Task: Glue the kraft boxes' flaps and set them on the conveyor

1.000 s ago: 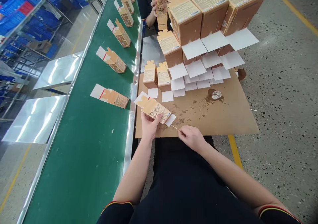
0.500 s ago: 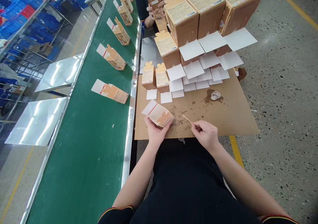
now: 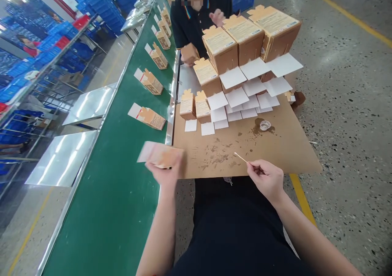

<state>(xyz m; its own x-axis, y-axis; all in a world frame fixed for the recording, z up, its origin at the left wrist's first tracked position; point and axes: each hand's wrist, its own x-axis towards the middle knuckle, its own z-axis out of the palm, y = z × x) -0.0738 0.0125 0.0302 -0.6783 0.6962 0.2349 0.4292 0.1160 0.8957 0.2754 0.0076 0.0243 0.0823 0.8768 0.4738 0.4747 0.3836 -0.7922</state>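
Near left: left hand (image 3: 167, 173) closed around a blurred flat carton (image 3: 159, 155), over the green conveyor belt (image 3: 122, 194) edge. Near right: right hand (image 3: 267, 179) pinching a thin stick (image 3: 240, 157) above the stained cardboard sheet (image 3: 275, 145). Farther off: stacked cartons (image 3: 245, 43).

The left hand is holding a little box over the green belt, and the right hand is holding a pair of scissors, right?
Not quite. The left hand does hold a small flattened box over the green belt, but the right hand holds a thin stick, not scissors. The head view shows it.
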